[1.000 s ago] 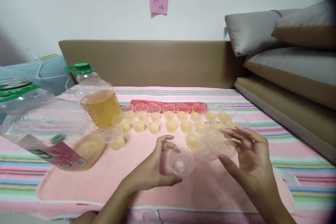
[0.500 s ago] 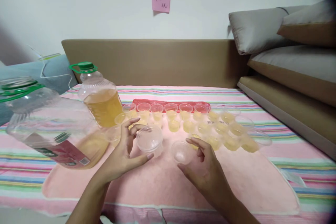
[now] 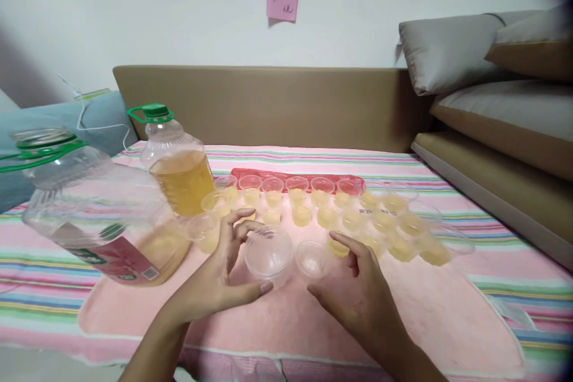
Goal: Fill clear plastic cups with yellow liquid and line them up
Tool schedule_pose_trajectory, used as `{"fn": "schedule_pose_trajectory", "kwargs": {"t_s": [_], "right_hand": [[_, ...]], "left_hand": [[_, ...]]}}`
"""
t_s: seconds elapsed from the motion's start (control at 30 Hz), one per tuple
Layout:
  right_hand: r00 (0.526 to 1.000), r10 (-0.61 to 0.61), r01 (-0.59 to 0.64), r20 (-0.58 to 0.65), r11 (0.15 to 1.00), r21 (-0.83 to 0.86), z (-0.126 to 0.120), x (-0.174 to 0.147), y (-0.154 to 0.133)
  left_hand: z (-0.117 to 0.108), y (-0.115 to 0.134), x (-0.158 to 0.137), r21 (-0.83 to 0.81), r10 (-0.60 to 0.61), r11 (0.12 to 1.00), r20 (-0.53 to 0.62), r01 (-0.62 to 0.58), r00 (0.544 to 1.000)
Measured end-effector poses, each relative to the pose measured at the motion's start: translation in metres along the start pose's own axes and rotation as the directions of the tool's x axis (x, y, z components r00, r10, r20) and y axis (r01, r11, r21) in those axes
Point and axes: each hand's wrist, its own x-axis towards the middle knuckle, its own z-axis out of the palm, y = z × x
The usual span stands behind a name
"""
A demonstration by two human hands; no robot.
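In the middle of the pink mat, my left hand (image 3: 233, 268) curves round a clear plastic cup (image 3: 269, 253). Its thumb lies at the near side and its bent fingers at the far rim. Just right of that cup stands a smaller-looking clear cup (image 3: 310, 259). My right hand (image 3: 356, 280) is beside it, thumb and index finger spread apart with nothing between them. Beyond both hands, rows of clear cups (image 3: 302, 215) hold pale yellow liquid; fingers hide parts of some.
Two large clear jugs stand left: a nearer one (image 3: 107, 209) without a visible cap, and a farther one (image 3: 181, 176) with a green cap, both holding amber liquid. A red plastic packet (image 3: 290, 178) lies behind the cups. Cushions (image 3: 452, 54) are piled at right.
The cup at my left hand has come lower and slightly right along with the hand. My right thumb and index finger have spread wider, away from the smaller-looking cup. The view has shifted slightly.
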Motion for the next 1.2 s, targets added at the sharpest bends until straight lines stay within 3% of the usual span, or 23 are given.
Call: {"fn": "schedule_pose_trajectory", "kwargs": {"t_s": [0.13, 0.4, 0.67, 1.2], "right_hand": [[0.994, -0.096, 0.092, 0.049, 0.992, 0.086, -0.014, -0.001, -0.023], [0.977, -0.074, 0.012, 0.198, 0.954, 0.300, -0.017, -0.006, -0.039], [0.968, 0.024, -0.120, 0.248, 0.917, 0.381, -0.014, -0.011, -0.037], [0.951, 0.069, -0.201, 0.301, 0.880, 0.431, -0.004, -0.015, -0.034]], "left_hand": [[0.002, 0.003, -0.005, 0.057, -0.023, 0.998, 0.136, 0.015, 0.990], [0.017, 0.015, -0.007, 0.052, -0.043, 0.998, 0.257, 0.031, 0.966], [0.022, 0.016, -0.003, 0.046, -0.049, 0.998, 0.269, 0.038, 0.962], [0.021, 0.009, -0.005, 0.090, -0.050, 0.996, 0.250, 0.028, 0.967]]}}
